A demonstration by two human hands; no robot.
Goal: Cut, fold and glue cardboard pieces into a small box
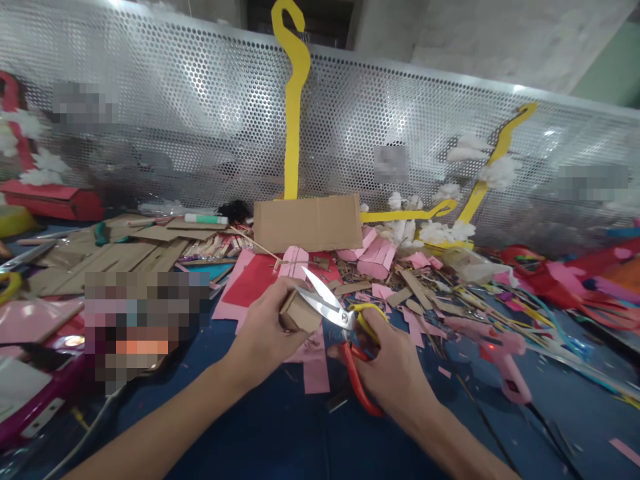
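Note:
Between the fingers of my left hand (265, 340) is a small folded piece of brown cardboard (301, 313), shaped like a little box. My right hand (393, 363) grips a pair of scissors (345, 320) with one yellow and one red handle. Their blades are spread, and the lower blade lies at the top edge of the cardboard; I cannot tell if it cuts in. Beneath and behind my hands lie pink paper pieces (316, 370) and a red sheet (255, 277). A larger brown cardboard box (307, 225) stands beyond, with a yellow hook-shaped strip (293, 133) rising behind it.
On the right lies a pink glue gun (500, 353) with a dark cable. Cardboard strips (110, 263) and a glue stick (206, 219) are at left. Paper scraps and thin sticks litter the blue table (280, 433). A perforated metal panel (200, 100) closes off the back.

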